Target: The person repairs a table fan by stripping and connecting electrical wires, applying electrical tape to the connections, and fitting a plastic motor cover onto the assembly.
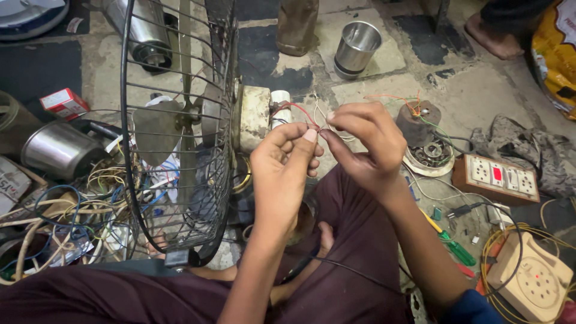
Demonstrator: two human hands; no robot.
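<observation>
Right now I am pinching thin red and white wires (306, 115) between both fingertips: my left hand (287, 157) and right hand (363, 144) are meeting beside the fan motor (254, 117), with the wire cage (180, 120) at nine o'clock and the socket board (497, 178) at three o'clock.

Left hand (282, 159) and right hand (363, 144) fingertip to fingertip, pinching

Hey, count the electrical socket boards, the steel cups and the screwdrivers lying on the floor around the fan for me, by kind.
Socket boards: 2, a brown wooden board and a beige plastic board
Shiny steel cups: 2
Green-handled screwdriver: 1
Total: 5
</observation>
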